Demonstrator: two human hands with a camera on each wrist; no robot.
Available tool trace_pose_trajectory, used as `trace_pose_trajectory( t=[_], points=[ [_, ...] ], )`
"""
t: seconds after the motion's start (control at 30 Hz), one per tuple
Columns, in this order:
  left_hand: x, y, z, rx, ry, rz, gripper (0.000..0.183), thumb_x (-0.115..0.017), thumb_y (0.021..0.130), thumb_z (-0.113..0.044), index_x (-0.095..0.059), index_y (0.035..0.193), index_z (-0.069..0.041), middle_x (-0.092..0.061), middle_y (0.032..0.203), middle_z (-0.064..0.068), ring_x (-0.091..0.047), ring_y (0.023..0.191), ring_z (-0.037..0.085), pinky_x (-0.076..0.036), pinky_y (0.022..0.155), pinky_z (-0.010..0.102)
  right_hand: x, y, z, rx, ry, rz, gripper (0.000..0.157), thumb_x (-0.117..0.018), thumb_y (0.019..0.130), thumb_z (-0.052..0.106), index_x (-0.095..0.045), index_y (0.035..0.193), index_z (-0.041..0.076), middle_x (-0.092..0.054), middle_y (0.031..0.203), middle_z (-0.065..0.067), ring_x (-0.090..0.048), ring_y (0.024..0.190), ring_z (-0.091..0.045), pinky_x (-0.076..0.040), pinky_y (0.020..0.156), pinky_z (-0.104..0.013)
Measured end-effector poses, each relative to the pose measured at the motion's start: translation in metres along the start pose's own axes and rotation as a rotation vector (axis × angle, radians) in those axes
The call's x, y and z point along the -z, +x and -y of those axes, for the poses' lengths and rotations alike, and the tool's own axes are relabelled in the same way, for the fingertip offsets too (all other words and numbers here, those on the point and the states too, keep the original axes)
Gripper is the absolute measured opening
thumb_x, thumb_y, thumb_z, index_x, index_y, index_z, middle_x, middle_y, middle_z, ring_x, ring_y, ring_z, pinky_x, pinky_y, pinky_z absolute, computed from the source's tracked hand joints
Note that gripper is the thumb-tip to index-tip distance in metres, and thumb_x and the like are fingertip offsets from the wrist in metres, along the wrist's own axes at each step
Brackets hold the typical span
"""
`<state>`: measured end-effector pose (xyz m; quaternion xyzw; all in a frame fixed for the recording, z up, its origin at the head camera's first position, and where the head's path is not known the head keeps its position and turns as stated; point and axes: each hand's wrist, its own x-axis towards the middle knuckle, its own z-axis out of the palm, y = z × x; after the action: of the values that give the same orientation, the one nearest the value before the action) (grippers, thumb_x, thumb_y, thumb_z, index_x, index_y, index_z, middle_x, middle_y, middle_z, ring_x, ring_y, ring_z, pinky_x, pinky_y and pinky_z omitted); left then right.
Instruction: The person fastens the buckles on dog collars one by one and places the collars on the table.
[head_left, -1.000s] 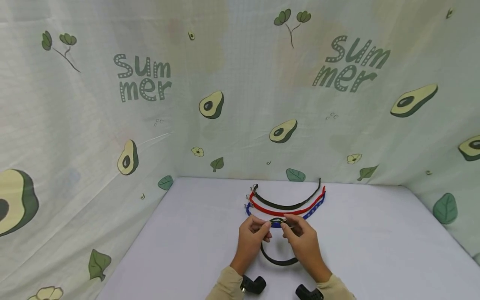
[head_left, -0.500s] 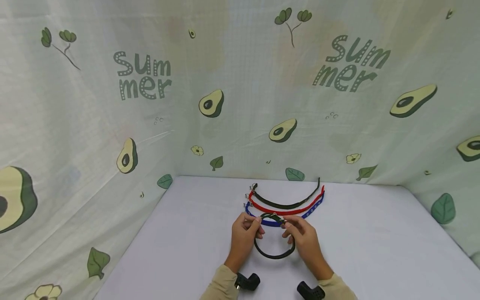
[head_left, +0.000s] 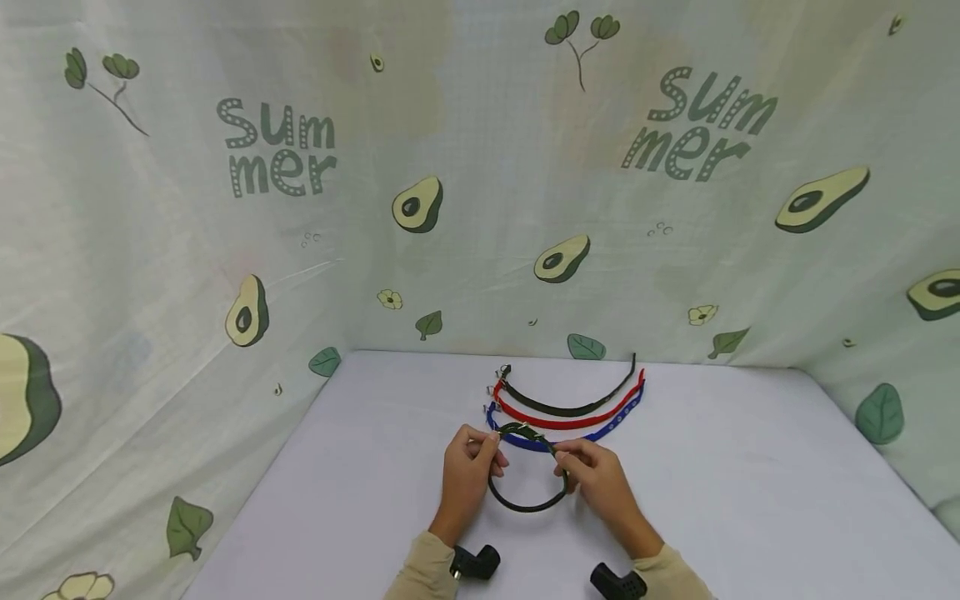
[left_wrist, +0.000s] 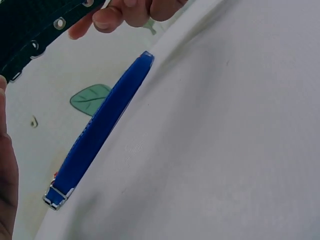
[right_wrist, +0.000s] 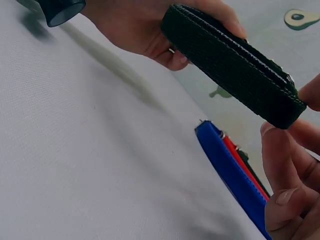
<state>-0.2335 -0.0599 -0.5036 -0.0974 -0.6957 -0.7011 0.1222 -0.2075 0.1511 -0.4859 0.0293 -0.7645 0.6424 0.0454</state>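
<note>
- Above the near middle of the desk [head_left: 360, 467], a looped dark green strap [right_wrist: 227, 70] is held raised.
- At its left, the left hand [head_left: 469, 477] pinches it; at its right, the right hand [head_left: 601, 482] does likewise.
- Light, even tension should prevent twisting.
- Farther off lie a blue strap [left_wrist: 105, 125], red strap [head_left: 567, 424] and far dark strap [head_left: 570, 412], best left undisturbed.

The held collar [head_left: 527, 508] has the left hand [head_left: 467, 473] at its left and the right hand [head_left: 597, 479] at its right. Behind it three other collars [head_left: 570, 423] lie one behind another on the table [head_left: 750, 483], with the curtain [head_left: 480, 167] farther back.
</note>
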Motion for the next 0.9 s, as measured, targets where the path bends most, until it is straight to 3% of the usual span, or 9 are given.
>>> trace_pose_trajectory(
  t=[0.1,0.37,0.63,0.9],
  points=[
    [0.006,-0.001,-0.002,0.02,0.029,-0.006,0.024,-0.064,0.1,-0.023,-0.053,0.093,-0.003,-0.067,0.066,0.008,-0.062,0.053,0.019,-0.053,0.054,0.029,-0.004,0.0,-0.001,-0.032,0.014,0.017,0.021,-0.071,0.094,0.018,-0.071,0.103,-0.001,-0.069,0.077,-0.01,-0.06,0.059,-0.019,-0.041,0.046,-0.026],
    [0.026,-0.011,-0.035,0.098,0.129,-0.085,0.015,-0.063,0.099,-0.009,-0.055,0.09,-0.001,-0.067,0.065,0.012,-0.062,0.052,0.022,-0.053,0.054,0.032,-0.028,0.001,-0.004,-0.103,0.034,0.084,0.029,-0.07,0.095,0.023,-0.07,0.107,-0.003,-0.071,0.083,-0.012,-0.064,0.065,-0.021,-0.047,0.049,-0.029],
    [0.044,0.0,-0.004,0.1,0.168,-0.163,0.017,-0.066,0.098,-0.016,-0.057,0.09,-0.004,-0.067,0.063,0.008,-0.061,0.05,0.02,-0.046,0.05,0.024,-0.039,0.006,0.002,-0.079,0.068,0.15,0.028,-0.07,0.094,0.018,-0.068,0.113,-0.003,-0.073,0.093,-0.017,-0.065,0.072,-0.019,-0.05,0.054,-0.028],
    [0.063,0.003,0.0,0.065,0.234,-0.156,0.023,-0.069,0.097,-0.026,-0.058,0.089,-0.007,-0.067,0.063,0.004,-0.063,0.052,0.02,-0.05,0.053,0.026,-0.056,0.01,0.003,-0.084,0.072,0.175,0.03,-0.07,0.092,0.014,-0.068,0.115,-0.005,-0.071,0.092,-0.018,-0.064,0.07,-0.017,-0.051,0.055,-0.03]
  ],
)
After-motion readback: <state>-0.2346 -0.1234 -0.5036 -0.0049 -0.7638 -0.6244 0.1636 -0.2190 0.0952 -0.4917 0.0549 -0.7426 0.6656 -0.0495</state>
